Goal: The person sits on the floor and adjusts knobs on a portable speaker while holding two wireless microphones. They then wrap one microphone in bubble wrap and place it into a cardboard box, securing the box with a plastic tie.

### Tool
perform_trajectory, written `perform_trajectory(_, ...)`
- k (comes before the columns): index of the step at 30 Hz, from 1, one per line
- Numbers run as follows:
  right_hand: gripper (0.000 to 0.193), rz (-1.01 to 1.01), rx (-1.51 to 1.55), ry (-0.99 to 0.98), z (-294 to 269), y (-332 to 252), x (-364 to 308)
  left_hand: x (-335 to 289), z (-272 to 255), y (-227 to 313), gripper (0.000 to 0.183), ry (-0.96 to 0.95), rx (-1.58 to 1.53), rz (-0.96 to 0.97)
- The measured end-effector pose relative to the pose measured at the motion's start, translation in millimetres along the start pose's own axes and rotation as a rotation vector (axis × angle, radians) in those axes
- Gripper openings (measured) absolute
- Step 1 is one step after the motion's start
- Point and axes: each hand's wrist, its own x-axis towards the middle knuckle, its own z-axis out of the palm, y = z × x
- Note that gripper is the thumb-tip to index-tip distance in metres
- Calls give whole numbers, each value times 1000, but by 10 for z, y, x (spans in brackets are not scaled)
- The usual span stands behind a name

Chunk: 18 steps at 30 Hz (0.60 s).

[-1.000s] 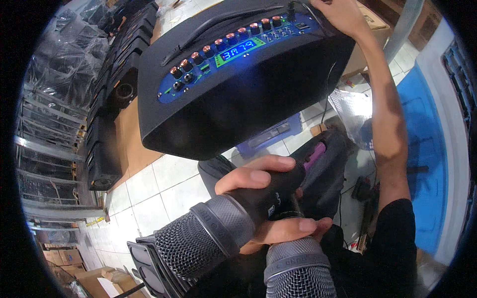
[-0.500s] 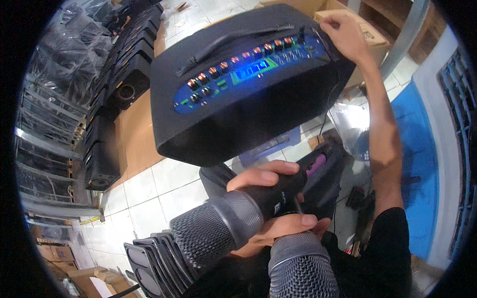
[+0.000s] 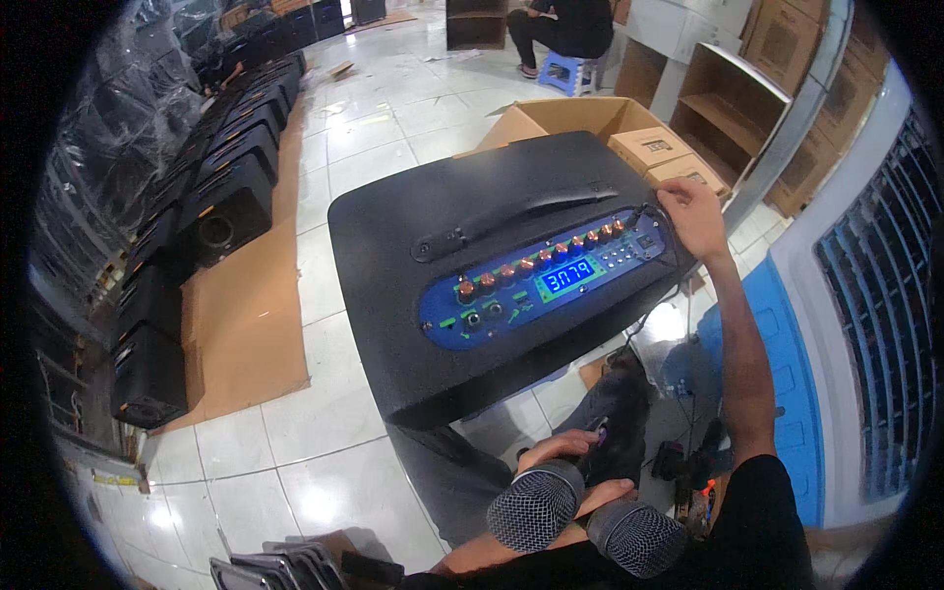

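A large black speaker [image 3: 403, 221] stands before me, with a strap handle [image 3: 551, 205] on top and a blue control panel [image 3: 447, 320] of copper-coloured knobs and a lit display. My left hand [image 3: 560, 448] is closed around two black microphones with grey mesh heads: one microphone [image 3: 536, 506] crosses toward the left, the other microphone [image 3: 639, 538] sits lower right. At the speaker's far right corner is my right hand [image 3: 694, 214], its fingers curled together against the edge beside the panel. What lies between those fingertips, if anything, is hidden.
Black speaker boxes [image 3: 221, 211] line the left side along a cardboard sheet [image 3: 241, 324]. An opened carton [image 3: 516, 126] holding smaller boxes [image 3: 654, 147] stands behind the speaker. Metal frames [image 3: 280, 570] sit lower left. A person [image 3: 580, 25] sits on a blue stool [image 3: 562, 74].
The view has tilted up, so more of the room shows. Both microphones have dropped lower and away from the speaker in my left hand. My right hand stays at the speaker's corner.
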Motion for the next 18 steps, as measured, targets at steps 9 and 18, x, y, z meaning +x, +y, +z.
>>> perform_trajectory(9,23,-59,-4,-9,30,188,93,-9,-281,-99,80,-185,-107,261)
perform_trajectory(18,18,-368,-81,270,-11,-883,-213,-123,-314,-137,60,-155,-80,312)
